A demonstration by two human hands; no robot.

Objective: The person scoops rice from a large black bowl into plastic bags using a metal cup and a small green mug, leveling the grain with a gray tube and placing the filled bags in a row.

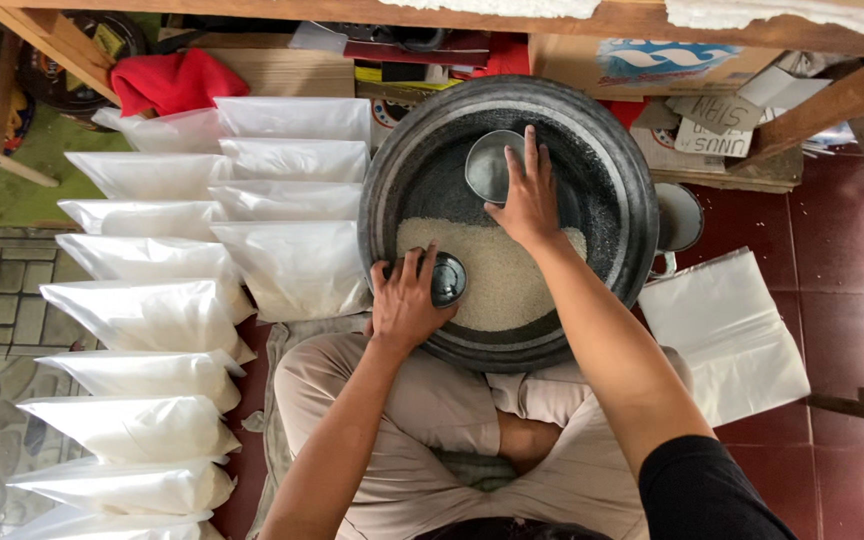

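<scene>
Your lap: you sit cross-legged on the floor, knees in beige trousers just below the big round basin (pixel 392 170), which is the landmark here.
Left hand (pixel 404 300): at the basin's near rim, your grip closed around a small dark cup (pixel 448 279) that rests at the edge of the rice.
Right hand (pixel 529 200): over the basin's middle, fingers spread, grip holding the rim of a small metal bowl (pixel 489 165) toward the far side.
White rice (pixel 507 275): heaped in the near half of the basin; loose and pourable, it likely spills if tipped.
Handling: the cup and the bowl look light, stiff and smooth, so take them by the rim or around the body.
Filled bags (pixel 152 290): clear plastic, soft and slumping, in rows left of the basin.
Empty bags (pixel 727 330): flat stack right of the basin.
Red cloth (pixel 172 80): beyond the basin, to the left.
</scene>
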